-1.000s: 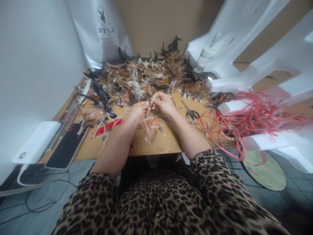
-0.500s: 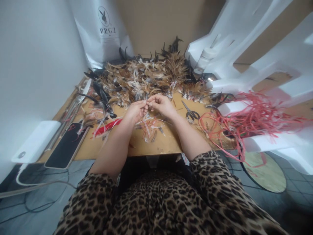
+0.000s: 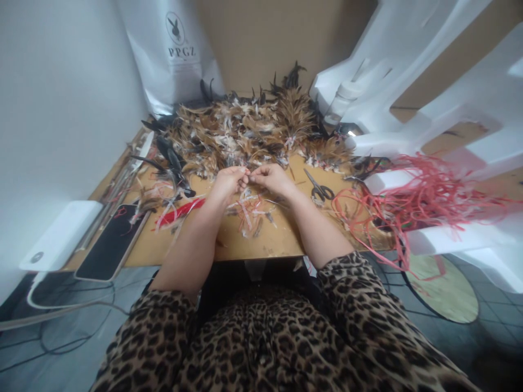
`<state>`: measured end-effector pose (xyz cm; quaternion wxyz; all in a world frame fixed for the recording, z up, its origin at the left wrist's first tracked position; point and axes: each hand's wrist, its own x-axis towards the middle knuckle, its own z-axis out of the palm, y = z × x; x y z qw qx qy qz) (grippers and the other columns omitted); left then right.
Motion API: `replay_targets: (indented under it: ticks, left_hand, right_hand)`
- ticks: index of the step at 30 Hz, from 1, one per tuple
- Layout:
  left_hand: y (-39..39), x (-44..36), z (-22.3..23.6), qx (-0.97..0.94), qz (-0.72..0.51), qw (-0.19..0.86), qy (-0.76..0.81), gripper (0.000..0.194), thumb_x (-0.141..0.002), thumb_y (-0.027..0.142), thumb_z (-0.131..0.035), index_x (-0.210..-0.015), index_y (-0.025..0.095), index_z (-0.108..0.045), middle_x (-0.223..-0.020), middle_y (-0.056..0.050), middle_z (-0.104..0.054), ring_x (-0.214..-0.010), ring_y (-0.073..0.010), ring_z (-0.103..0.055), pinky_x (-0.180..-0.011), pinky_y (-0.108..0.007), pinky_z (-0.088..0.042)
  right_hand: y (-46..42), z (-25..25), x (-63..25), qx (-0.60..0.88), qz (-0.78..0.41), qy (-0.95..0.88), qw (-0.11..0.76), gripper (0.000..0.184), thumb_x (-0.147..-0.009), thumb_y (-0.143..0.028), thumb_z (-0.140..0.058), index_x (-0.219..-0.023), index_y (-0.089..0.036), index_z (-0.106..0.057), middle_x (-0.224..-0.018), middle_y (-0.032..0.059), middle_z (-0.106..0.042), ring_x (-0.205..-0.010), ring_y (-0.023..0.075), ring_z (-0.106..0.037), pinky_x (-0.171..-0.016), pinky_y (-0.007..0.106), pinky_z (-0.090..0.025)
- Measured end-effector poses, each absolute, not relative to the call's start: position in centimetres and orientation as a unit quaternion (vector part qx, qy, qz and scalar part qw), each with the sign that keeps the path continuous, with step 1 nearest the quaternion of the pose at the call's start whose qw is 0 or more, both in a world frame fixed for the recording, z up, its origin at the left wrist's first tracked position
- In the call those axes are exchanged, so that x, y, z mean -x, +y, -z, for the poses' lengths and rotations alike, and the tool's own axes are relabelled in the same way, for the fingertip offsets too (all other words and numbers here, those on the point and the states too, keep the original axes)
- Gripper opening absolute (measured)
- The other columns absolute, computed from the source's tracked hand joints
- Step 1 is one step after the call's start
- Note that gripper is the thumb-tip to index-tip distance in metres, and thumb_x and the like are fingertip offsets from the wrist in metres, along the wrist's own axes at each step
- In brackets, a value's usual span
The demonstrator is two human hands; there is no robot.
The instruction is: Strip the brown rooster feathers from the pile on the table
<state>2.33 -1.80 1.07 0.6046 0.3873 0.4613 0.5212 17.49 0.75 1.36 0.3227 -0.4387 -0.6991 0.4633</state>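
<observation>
My left hand (image 3: 231,181) and my right hand (image 3: 269,178) meet fingertip to fingertip at the near edge of a heap of brown and black feathers (image 3: 245,128). Both are closed in a pinch. What they pinch is too small to make out. Just below them on the table lie loose pink and white ribbon scraps (image 3: 250,212) with bits of feather. A bright red strip (image 3: 180,211) rests left of my left wrist. Dark-handled scissors (image 3: 321,188) lie to the right of my right hand, partly opened.
At the left edge are a phone (image 3: 108,245) and a white power bank (image 3: 61,235) with a cable. Tangled pink-red ribbons (image 3: 429,196) spread over white foam pieces at right, near a lidded bottle (image 3: 342,100). A printed white bag (image 3: 175,65) stands behind.
My hands have shifted slightly, the right fingers now a little lower and more curled against the left fingertips. Nothing else on the table has visibly moved.
</observation>
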Motion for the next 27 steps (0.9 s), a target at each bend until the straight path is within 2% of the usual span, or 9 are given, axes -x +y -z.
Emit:
replay_targets:
  ticks: [8,11,17,19,22,24,27]
  left_hand:
    - [-1.7,-2.2,-0.7,-0.403,-0.520,0.584,0.476,0.014,-0.077,0.022,-0.058,-0.071,0.010,-0.060,-0.048,0.002,-0.052,-0.035,-0.0048,-0.044,-0.035,-0.015,-0.031]
    - [-1.7,-2.2,-0.7,-0.407,-0.518,0.583,0.475,0.013,-0.076,0.022,-0.058,-0.071,0.010,-0.060,-0.048,0.002,-0.052,-0.036,-0.0047,-0.043,-0.036,-0.015,-0.031]
    - [-1.8,-1.7,-1.0,-0.382,-0.521,0.650,0.400,0.011,-0.075,0.021,-0.060,-0.075,0.011,-0.059,-0.051,0.002,-0.051,-0.039,-0.0048,-0.044,-0.038,-0.015,-0.032]
    - [-1.9,-1.6,-1.2,-0.374,-0.513,0.683,0.362,0.010,-0.074,0.020,-0.061,-0.076,0.011,-0.058,-0.051,0.003,-0.049,-0.040,-0.0046,-0.043,-0.039,-0.015,-0.031]
    - [-2.2,-1.6,-1.7,-0.368,-0.496,0.719,0.319,0.009,-0.073,0.019,-0.062,-0.075,0.011,-0.057,-0.050,0.003,-0.047,-0.041,-0.0045,-0.041,-0.039,-0.014,-0.029]
    - [-2.4,-1.7,-2.0,-0.369,-0.488,0.734,0.294,0.009,-0.073,0.018,-0.062,-0.075,0.011,-0.057,-0.050,0.003,-0.046,-0.041,-0.0049,-0.040,-0.039,-0.015,-0.028]
    - [-2.7,-1.8,-2.4,-0.366,-0.481,0.746,0.279,0.009,-0.074,0.019,-0.061,-0.072,0.011,-0.056,-0.049,0.003,-0.044,-0.041,-0.0047,-0.038,-0.038,-0.015,-0.026]
  right_hand:
    - [0.9,-1.9,-18.0,0.400,-0.337,-0.762,0.381,0.021,-0.070,-0.031,-0.058,-0.069,-0.011,-0.065,-0.065,0.0006,-0.058,-0.062,0.0098,-0.048,-0.063,0.024,-0.038]
    - [1.1,-1.7,-18.0,0.420,-0.323,-0.756,0.385,0.018,-0.070,-0.029,-0.058,-0.069,-0.012,-0.064,-0.066,0.0010,-0.060,-0.062,0.0102,-0.049,-0.064,0.024,-0.039]
    - [1.5,-1.2,-17.8,0.433,-0.402,-0.677,0.438,0.021,-0.067,-0.027,-0.061,-0.082,-0.013,-0.064,-0.076,0.0017,-0.065,-0.065,0.0098,-0.054,-0.065,0.024,-0.044]
    - [1.5,-1.1,-17.7,0.422,-0.471,-0.643,0.432,0.029,-0.066,-0.027,-0.062,-0.092,-0.014,-0.062,-0.083,0.0019,-0.065,-0.059,0.0075,-0.052,-0.058,0.022,-0.044]
    - [1.4,-0.7,-17.4,0.379,-0.568,-0.602,0.414,0.043,-0.064,-0.023,-0.063,-0.106,-0.016,-0.054,-0.104,0.0042,-0.063,-0.053,0.0043,-0.050,-0.046,0.018,-0.039]
    - [1.3,-0.5,-17.1,0.343,-0.608,-0.585,0.413,0.048,-0.062,-0.019,-0.063,-0.109,-0.018,-0.050,-0.113,0.0052,-0.060,-0.053,0.0037,-0.051,-0.044,0.018,-0.039]
    - [1.1,-0.1,-16.5,0.297,-0.651,-0.566,0.409,0.047,-0.060,-0.018,-0.066,-0.104,-0.017,-0.050,-0.102,0.0034,-0.063,-0.053,0.0043,-0.052,-0.048,0.019,-0.043]
